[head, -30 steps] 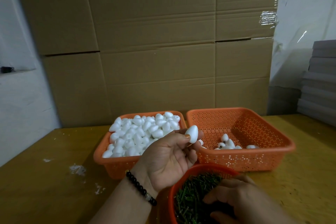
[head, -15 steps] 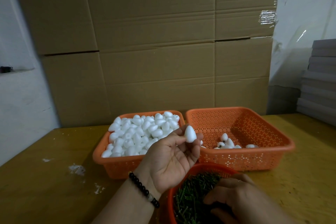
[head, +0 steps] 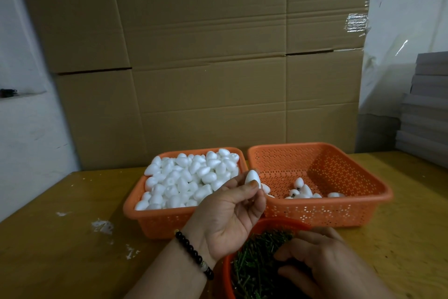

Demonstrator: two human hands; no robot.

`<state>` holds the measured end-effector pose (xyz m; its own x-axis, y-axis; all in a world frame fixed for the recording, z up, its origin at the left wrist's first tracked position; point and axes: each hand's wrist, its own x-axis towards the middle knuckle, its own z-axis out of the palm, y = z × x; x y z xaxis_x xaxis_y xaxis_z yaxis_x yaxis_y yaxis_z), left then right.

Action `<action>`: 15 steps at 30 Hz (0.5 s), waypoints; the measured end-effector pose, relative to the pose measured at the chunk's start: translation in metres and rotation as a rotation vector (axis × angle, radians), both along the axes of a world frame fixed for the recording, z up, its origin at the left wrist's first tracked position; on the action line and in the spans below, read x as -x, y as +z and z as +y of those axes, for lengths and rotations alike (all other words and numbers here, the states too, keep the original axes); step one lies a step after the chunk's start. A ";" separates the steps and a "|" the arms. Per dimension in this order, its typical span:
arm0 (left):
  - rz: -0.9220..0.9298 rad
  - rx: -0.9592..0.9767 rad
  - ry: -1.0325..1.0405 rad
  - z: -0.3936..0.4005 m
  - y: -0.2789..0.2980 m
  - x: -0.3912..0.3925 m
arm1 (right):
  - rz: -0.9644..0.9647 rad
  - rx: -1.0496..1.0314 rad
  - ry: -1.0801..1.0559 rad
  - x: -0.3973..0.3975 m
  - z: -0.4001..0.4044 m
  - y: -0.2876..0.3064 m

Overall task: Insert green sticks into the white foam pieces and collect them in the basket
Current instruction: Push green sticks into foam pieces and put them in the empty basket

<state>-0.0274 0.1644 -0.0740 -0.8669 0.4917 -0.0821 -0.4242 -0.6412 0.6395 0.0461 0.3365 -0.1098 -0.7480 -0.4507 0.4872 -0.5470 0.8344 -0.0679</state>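
Left hand (head: pixel 230 211) pinches a smooth white foam egg (head: pixel 252 177), point up, above the seam between the full basket (head: pixel 155 223) and the near-empty basket (head: pixel 358 209). Right hand (head: pixel 322 260) digs, fingers curled, in the near bowl (head: pixel 226 274) of thin green sticks (head: pixel 254 257), just below the egg; whether it grips one, I cannot tell.
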 end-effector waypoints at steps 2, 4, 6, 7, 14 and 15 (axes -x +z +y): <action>0.016 0.008 -0.019 -0.001 -0.001 0.000 | -0.007 -0.001 -0.009 -0.001 0.001 0.001; 0.047 0.033 -0.053 -0.001 -0.001 -0.001 | -0.026 -0.001 -0.005 -0.002 0.002 0.000; 0.065 0.049 -0.079 -0.001 -0.002 -0.002 | -0.034 0.000 0.001 -0.002 0.003 0.000; 0.065 0.048 -0.086 -0.001 -0.002 -0.002 | -0.037 0.000 0.003 -0.002 0.003 0.000; 0.032 0.066 -0.126 -0.001 -0.002 -0.001 | 0.030 0.013 0.003 0.001 0.002 -0.003; 0.028 0.067 -0.136 -0.001 -0.003 -0.001 | 0.036 0.020 -0.011 0.001 0.001 -0.003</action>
